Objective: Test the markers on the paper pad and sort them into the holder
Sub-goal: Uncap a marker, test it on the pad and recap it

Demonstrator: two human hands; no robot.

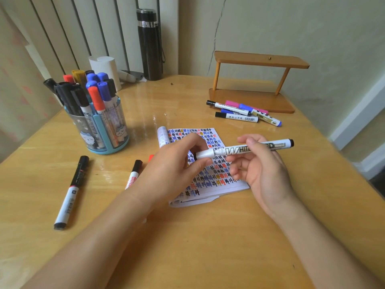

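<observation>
Black flask [149, 44] stands upright at my table's [187, 236] back edge, white roll [106, 67] just left of it, wooden shelf [258, 80] far right, nr wall.

Pad [210, 176]: blue/red/black marks; holder [108, 147] blue.

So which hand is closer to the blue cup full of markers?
Left. The left hand is over the pad's near-left part, just right of the cup. The right hand is farther right, holding a marker.
</observation>
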